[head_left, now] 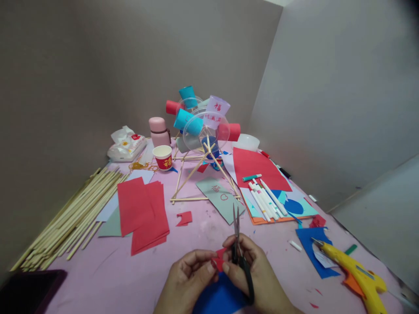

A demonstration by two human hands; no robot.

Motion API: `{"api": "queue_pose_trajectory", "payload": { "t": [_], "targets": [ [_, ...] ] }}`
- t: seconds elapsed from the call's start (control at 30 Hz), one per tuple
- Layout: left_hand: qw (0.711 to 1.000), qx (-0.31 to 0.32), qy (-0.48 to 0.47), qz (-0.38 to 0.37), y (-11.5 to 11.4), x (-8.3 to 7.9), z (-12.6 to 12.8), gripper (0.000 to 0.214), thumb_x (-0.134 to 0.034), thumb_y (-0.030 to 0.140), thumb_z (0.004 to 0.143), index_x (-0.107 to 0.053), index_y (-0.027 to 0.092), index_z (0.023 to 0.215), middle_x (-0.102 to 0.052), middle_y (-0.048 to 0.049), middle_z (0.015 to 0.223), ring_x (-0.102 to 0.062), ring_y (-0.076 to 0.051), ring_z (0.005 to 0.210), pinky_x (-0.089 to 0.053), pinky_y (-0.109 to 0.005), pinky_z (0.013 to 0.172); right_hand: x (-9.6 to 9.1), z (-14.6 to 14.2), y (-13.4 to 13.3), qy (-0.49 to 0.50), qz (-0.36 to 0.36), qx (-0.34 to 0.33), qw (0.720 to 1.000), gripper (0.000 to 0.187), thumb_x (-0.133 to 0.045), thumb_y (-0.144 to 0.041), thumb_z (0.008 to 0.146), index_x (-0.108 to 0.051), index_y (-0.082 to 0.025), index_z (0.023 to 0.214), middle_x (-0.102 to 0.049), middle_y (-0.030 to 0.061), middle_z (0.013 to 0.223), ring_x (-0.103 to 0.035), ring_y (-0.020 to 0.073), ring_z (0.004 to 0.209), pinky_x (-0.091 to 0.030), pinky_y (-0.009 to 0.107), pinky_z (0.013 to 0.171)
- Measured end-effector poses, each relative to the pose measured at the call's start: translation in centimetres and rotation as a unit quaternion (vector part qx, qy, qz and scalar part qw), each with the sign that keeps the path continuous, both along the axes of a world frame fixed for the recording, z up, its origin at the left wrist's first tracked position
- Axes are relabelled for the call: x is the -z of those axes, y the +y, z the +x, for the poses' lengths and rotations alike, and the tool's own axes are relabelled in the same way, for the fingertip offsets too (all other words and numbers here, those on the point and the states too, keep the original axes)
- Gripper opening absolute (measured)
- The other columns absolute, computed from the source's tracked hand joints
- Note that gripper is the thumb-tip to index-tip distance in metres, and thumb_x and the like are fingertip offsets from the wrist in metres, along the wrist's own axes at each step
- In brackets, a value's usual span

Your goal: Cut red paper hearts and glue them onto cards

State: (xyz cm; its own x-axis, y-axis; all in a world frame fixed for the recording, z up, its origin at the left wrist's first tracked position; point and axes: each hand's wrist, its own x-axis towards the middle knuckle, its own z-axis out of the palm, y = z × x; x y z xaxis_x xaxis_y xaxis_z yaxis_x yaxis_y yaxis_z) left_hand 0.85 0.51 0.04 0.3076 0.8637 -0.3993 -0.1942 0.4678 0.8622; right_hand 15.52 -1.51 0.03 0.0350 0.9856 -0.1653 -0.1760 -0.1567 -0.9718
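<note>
My left hand pinches a small red paper scrap low in the middle of the view. My right hand is closed around black-handled scissors, blades pointing away from me and closed above the scrap. A blue paper sheet lies under both hands on the pink table. Beyond stands a wheel model made of clear plates, paper cups and wooden sticks.
Red paper sheets and a bundle of wooden sticks lie left. Several marker pens rest on coloured paper at right. A yellow glue gun sits near the right edge. A paper cup, pink flask and tissue pack stand behind.
</note>
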Motion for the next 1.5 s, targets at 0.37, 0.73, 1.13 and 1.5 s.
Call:
{"api": "queue_pose_trajectory", "payload": {
  "t": [0.37,0.73,1.13,1.5],
  "targets": [
    [0.999,0.023,0.028,0.035,0.1,0.3,-0.1,0.028,-0.077,0.044,0.058,-0.067,0.018,0.058,-0.062,0.002,0.055,-0.051,-0.012,0.058,-0.038,-0.022,0.058,-1.8,-1.2,0.4,-0.023,-0.048,0.056,0.997,0.027,-0.072,-0.022,0.049,-0.054,-0.02,0.069,-0.054,-0.0055,0.053,-0.049,0.0102,0.05,-0.037,0.02,0.047],
    [1.0,0.011,0.009,0.014,0.0,0.8,0.1,0.028,-0.077,0.043,0.06,-0.067,0.017,0.059,-0.062,0.0021,0.055,-0.051,-0.011,0.057,-0.037,-0.021,0.058,-1.4,-1.2,0.5,-0.04,-0.056,0.073,0.995,0.027,-0.073,-0.024,0.047,-0.054,-0.019,0.067,-0.051,-0.0054,0.05,-0.046,0.0097,0.047,-0.034,0.02,0.045],
    [1.0,-0.001,0.021,0.007,-0.2,0.9,0.3,0.033,-0.079,0.047,0.055,-0.068,0.016,0.058,-0.061,0.0013,0.055,-0.049,-0.012,0.058,-0.036,-0.022,0.058,-0.4,-1.3,0.0,-0.01,-0.044,0.087,0.995,0.035,-0.08,-0.025,0.049,-0.055,-0.019,0.072,-0.055,-0.0053,0.053,-0.05,0.0094,0.048,-0.038,0.02,0.048],
    [0.998,0.015,0.043,0.033,-0.1,0.7,0.2,0.033,-0.076,0.049,0.057,-0.067,0.017,0.058,-0.06,0.0012,0.056,-0.05,-0.013,0.058,-0.039,-0.022,0.059,0.3,-1.0,0.1,-0.026,-0.032,0.065,0.997,0.034,-0.08,-0.026,0.05,-0.056,-0.019,0.073,-0.055,-0.0046,0.055,-0.05,0.01,0.049,-0.038,0.02,0.046]
  ]
}}
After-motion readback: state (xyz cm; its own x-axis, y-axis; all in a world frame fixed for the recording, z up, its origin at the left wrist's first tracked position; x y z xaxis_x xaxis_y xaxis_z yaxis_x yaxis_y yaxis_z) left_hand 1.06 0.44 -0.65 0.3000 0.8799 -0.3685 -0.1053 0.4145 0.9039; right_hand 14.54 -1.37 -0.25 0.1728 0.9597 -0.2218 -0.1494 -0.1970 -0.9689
